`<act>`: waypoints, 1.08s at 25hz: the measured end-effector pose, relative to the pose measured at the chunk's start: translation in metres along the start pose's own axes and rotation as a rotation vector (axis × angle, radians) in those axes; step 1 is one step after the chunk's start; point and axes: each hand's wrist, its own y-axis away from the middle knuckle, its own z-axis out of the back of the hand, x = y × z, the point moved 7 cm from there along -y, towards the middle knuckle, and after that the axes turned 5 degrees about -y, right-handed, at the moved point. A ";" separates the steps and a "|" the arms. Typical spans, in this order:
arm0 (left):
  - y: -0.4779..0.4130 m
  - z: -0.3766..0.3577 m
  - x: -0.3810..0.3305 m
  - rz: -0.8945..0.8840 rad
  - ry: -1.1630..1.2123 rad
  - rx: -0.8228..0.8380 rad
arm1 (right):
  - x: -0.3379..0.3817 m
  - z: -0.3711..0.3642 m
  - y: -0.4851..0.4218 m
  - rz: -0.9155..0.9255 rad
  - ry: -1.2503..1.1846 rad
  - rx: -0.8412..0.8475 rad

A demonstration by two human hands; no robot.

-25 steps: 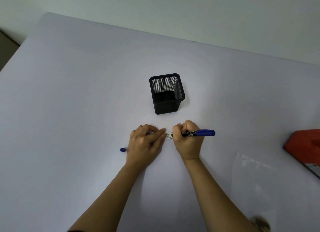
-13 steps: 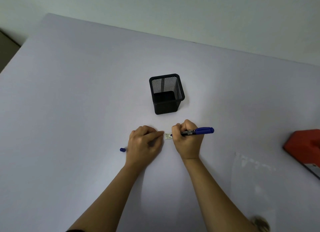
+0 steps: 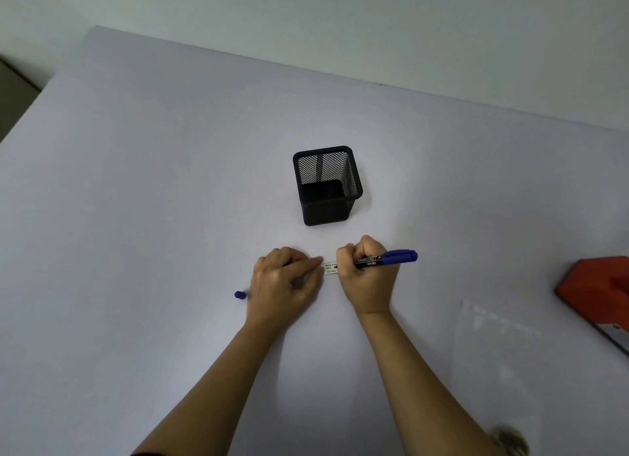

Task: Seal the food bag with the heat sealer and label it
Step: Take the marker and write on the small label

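The left grip (image 3: 286, 278) presses the label (image 3: 329, 269) flat to the desk (image 3: 170, 217), steadying it. The right grip (image 3: 367, 273), curled round the marker (image 3: 386, 258), appears to be writing on it.

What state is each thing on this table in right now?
Marker: uncapped, gripped by the right hand, tip on the label.
Cap: off, lying loose beside the left hand.
Label: flat, left hand pressing its end.
Pen holder: upright, empty.
Food bag: lying flat, untouched.
Heat sealer: partly out of view, untouched.
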 end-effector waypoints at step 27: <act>-0.001 -0.002 -0.004 -0.033 -0.072 0.028 | 0.001 0.002 0.004 0.082 0.037 -0.016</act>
